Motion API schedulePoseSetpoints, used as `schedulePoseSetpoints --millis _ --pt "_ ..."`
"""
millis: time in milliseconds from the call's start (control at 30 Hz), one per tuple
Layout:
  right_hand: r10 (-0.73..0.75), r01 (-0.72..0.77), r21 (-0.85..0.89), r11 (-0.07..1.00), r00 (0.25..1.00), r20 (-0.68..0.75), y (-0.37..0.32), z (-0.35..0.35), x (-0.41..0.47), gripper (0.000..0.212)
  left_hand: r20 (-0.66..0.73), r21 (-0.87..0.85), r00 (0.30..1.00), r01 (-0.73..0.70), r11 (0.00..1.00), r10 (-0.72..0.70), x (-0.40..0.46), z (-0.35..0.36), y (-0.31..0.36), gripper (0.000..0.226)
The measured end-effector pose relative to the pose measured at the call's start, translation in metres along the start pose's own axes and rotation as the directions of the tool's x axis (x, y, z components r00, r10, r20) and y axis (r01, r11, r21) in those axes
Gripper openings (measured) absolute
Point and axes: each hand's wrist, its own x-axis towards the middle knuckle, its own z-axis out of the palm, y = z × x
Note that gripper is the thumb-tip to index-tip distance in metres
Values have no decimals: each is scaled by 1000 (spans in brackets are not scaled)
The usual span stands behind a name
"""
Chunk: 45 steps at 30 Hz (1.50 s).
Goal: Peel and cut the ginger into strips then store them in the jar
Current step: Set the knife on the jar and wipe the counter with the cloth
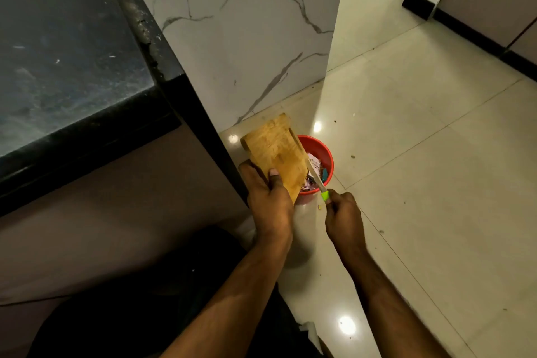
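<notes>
Ginger itself cannot be made out anywhere; what shows is the wooden cutting board (274, 154), tilted over a red bucket (321, 154) that stands on the pale tiled floor (421, 154) at about 12 o'clock from the person's hands. The left hand (268, 200) grips the board's near end, thumb pressed on its top face and fingers wrapped under the edge. At 3 o'clock from it, the right hand (344, 218) is closed around the green handle of a knife (318, 180), whose pale blade reaches up along the board's right edge, over the bucket's opening. Pink, white and blue scraps (315, 166) lie inside the bucket. A dark stone countertop (66, 52) fills the 10 o'clock corner, with a white marble-patterned wall (247, 38) at 12 o'clock.
</notes>
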Motion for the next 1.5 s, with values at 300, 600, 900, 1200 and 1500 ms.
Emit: schedulePoseSetpoints --millis 300,600,900,1200,1500 --pt "-461 463 312 830 883 -85 -59 -15 -25 30 -20 59 999 -45 997 47 -3 -3 8 13" --pt "-22 21 -23 1000 998 -55 -42 -17 17 29 -4 139 997 -74 987 76 -22 -8 26 39" --pt "-128 131 39 991 990 -65 -47 -19 -29 23 -13 111 998 -61 992 63 -31 -13 29 36" --pt "-296 321 57 945 918 -264 -76 -86 -45 33 1 -1 995 95 995 -95 -65 -48 56 21" --pt "-597 621 59 781 772 -218 -91 -139 -109 43 102 -224 988 139 965 -118 -112 -103 66 15"
